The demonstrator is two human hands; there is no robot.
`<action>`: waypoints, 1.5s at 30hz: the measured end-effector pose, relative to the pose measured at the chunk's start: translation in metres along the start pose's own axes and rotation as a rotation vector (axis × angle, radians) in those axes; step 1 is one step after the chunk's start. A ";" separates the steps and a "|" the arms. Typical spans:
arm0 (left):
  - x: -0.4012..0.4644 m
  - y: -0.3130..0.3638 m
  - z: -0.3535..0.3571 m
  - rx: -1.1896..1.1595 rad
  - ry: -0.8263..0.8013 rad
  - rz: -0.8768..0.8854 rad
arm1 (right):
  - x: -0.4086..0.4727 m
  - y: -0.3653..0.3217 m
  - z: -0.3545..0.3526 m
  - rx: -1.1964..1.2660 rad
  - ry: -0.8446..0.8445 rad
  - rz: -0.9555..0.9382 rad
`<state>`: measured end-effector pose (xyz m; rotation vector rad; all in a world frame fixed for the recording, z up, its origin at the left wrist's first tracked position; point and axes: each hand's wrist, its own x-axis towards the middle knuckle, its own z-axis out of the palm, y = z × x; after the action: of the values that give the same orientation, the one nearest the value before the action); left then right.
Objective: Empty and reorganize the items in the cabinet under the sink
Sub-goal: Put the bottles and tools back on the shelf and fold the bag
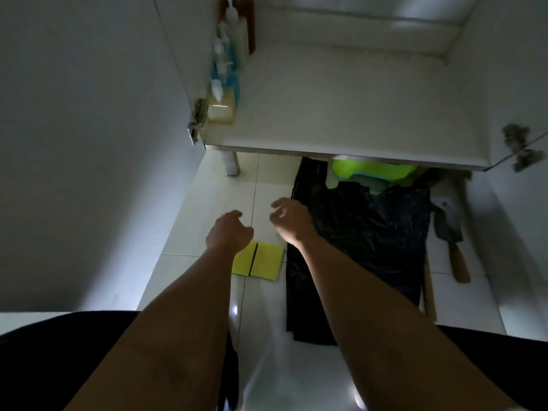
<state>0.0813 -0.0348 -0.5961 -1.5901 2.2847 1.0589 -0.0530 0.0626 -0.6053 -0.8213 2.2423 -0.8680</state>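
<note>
Your open cabinet [341, 114] fills the upper centre of the frame, bottles [226, 75] lined along its left wall. A black plastic bag [370, 232] lies on the floor right of centre. At centre, your left hand [228, 232] and right hand [292, 219] hover with loosely curled fingers, holding nothing, above a yellow cloth [261, 261].

A bright green plastic container [370, 170] lay half hidden beneath the white cabinet's floor panel [341, 149] and a crumpled black plastic bag [370, 229]; the metal door hinge [523, 149] was blurred.
</note>
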 end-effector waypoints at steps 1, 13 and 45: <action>-0.004 -0.014 0.013 0.076 -0.037 0.002 | -0.010 0.014 0.009 -0.044 -0.056 0.022; 0.046 -0.103 0.077 0.604 -0.213 0.340 | -0.030 0.107 0.083 -0.829 -0.314 -0.138; 0.030 0.114 -0.086 0.432 0.249 0.596 | 0.012 -0.026 -0.163 -0.347 0.140 -0.146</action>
<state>-0.0087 -0.0908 -0.4961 -0.9345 2.9901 0.3984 -0.1660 0.0979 -0.4902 -1.1234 2.5234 -0.6225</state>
